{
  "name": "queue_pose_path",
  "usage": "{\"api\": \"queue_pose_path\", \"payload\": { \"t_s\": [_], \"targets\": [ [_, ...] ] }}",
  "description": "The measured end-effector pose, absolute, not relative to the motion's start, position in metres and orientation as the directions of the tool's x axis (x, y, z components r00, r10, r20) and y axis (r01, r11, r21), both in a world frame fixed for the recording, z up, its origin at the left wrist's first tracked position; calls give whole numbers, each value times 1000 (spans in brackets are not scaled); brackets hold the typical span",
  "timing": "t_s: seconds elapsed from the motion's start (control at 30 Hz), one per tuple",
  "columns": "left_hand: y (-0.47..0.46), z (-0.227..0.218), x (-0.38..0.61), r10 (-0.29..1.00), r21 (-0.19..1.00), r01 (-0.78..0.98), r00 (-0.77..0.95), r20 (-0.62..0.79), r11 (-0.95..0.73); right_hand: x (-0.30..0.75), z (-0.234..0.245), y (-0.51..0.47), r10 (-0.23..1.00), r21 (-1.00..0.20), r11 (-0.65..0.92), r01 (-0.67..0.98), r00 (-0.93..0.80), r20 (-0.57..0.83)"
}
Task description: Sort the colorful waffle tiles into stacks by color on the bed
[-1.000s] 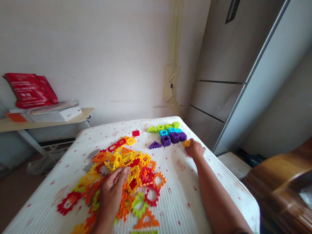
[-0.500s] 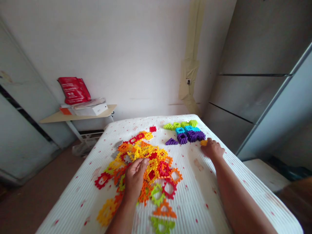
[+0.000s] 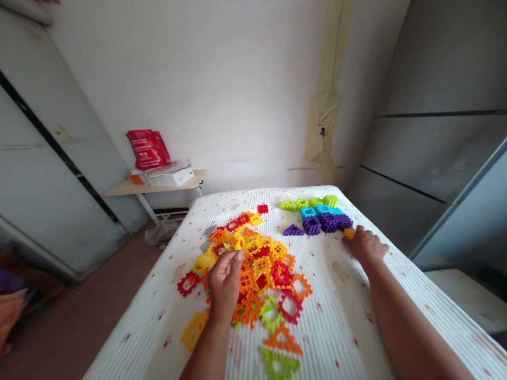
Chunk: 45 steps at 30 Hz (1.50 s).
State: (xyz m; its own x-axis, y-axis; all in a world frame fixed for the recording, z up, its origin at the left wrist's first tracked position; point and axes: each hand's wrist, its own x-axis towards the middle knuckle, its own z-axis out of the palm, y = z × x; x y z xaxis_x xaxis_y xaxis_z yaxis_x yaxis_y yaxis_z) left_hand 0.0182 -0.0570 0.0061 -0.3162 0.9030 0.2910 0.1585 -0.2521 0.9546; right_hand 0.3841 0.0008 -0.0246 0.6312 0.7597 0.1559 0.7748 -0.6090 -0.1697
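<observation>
My left hand point(image 3: 225, 277) hovers over a mixed pile of plastic interlocking building pieces point(image 3: 261, 266), its thumb pressed to curled fingers with no piece visible in it. Red, orange, yellow and lime squares, rings and triangles make up the pile. Far to the right, my right hand point(image 3: 366, 244) has its fingers closed on a yellow interlocking piece point(image 3: 348, 233), low at the table surface and partly hidden by the hand. Just beyond it stand sorted rows: purple pieces point(image 3: 329, 222), light blue pieces point(image 3: 308, 212) and lime pieces point(image 3: 316, 202). A purple triangle piece point(image 3: 293, 230) lies at the left of the purple row.
A white ribbed cover with red spots point(image 3: 325, 316) lies over the table. One red square piece point(image 3: 262, 209) sits apart behind the pile. A side table point(image 3: 119, 188) with a red bag point(image 3: 148, 149) and white box point(image 3: 174, 178) stands back left. Grey cabinet point(image 3: 412, 142) at right.
The camera view has turned slightly left, so everything sits further right in the picture. My right hand stays at the yellow piece; my left hand remains over the pile.
</observation>
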Motion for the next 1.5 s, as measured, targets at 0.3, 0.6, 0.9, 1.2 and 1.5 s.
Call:
{"api": "queue_pose_path", "payload": {
  "t_s": [0.3, 0.6, 0.9, 1.2, 1.5],
  "targets": [
    [-43, 22, -46, 730, 934, 278, -586, 351, -225, 357, 7, -4, 851, -202, -218, 955, 287, 440],
    [-12, -23, -127, 685, 990, 128, -717, 129, -52, 255, -3, 9, 980, -422, 173, 890, -112, 165],
    [-9, -33, -119, 732, 995, 94, -675, 90, -36, 217, -15, 20, 994, -476, -78, 876, 105, 30],
    [-7, -33, -118, 719, 1000, 11, -695, 8, 0, 241, 4, 4, 965, -577, 53, 815, 108, 241],
    [-9, -33, -114, 716, 1000, 12, -698, 21, -17, 265, 2, -23, 956, -214, 222, 951, -170, 238]
  ]
}}
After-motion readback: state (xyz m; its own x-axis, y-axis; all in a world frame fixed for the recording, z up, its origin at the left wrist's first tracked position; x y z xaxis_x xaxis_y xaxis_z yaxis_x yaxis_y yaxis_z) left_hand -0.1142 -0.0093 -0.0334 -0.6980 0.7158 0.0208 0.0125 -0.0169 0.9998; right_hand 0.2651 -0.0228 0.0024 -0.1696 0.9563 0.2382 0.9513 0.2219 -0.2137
